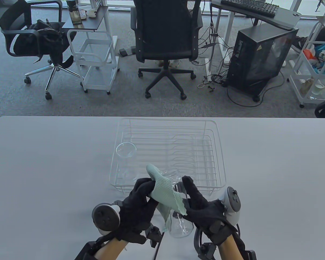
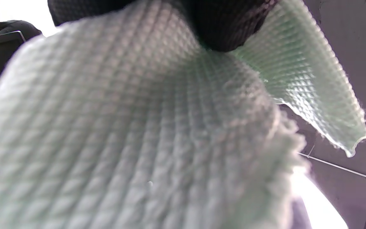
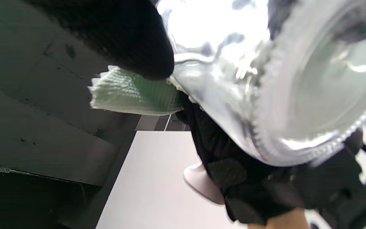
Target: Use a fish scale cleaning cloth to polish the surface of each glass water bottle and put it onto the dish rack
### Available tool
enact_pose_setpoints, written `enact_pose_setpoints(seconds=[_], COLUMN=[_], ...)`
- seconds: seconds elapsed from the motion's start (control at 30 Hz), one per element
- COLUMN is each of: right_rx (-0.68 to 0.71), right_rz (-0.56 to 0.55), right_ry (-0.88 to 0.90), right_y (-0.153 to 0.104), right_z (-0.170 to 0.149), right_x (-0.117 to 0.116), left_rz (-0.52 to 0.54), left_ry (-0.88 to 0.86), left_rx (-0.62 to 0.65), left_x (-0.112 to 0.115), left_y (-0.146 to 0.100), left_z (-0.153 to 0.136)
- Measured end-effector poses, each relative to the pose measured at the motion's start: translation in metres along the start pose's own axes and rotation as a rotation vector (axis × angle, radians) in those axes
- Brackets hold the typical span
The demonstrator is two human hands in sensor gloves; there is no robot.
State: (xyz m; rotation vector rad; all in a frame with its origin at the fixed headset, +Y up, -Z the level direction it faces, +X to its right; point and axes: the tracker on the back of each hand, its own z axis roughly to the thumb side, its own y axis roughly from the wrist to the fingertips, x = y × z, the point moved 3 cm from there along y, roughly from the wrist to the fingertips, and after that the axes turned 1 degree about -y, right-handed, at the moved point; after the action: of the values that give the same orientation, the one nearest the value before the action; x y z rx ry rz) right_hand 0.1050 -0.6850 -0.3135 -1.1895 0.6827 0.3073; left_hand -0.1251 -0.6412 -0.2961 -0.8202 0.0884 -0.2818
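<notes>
A clear glass bottle (image 1: 180, 224) is held tilted above the table's near edge, its mouth toward the dish rack (image 1: 219, 151). My right hand (image 1: 197, 201) grips its side; in the right wrist view the bottle's base (image 3: 313, 95) fills the frame. My left hand (image 1: 140, 200) grips the pale green fish scale cloth (image 1: 165, 193) and holds it over the bottle's upper part. That cloth (image 2: 138, 127) covers nearly all of the left wrist view. A second glass bottle (image 1: 126, 150) stands in the rack's left side.
The white wire dish rack sits at the middle of the grey table (image 1: 43, 168). Beyond the far edge are office chairs (image 1: 165, 40), a white cart (image 1: 97, 54) and a computer tower (image 1: 260, 59) on the carpet.
</notes>
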Motion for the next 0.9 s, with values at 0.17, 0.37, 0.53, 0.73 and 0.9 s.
enact_pose_setpoints(seconds=[0.17,0.37,0.53,0.73,0.9], right_rx=[0.13,0.149,0.071,-0.053,-0.045], right_rz=[-0.242,-0.304,-0.202,-0.019,-0.016], right_ry=[-0.07,-0.149,-0.089,-0.048,-0.03], right_y=[-0.004,-0.006,-0.004,0.0,0.003], right_z=[0.007,0.016,0.012,0.0,-0.001], right_x=[0.015,0.02,0.014,-0.001,-0.006], left_rz=[-0.088,-0.114,-0.069,-0.02,-0.017], left_ry=[0.058,0.061,0.042,0.037,0.012], left_rx=[0.053,0.059,0.066,0.07,0.033], left_x=[0.021,0.035,0.027,0.011,0.002], left_y=[-0.008,-0.015,-0.011,-0.005,0.001], left_z=[0.007,0.009,0.013,0.012,0.009])
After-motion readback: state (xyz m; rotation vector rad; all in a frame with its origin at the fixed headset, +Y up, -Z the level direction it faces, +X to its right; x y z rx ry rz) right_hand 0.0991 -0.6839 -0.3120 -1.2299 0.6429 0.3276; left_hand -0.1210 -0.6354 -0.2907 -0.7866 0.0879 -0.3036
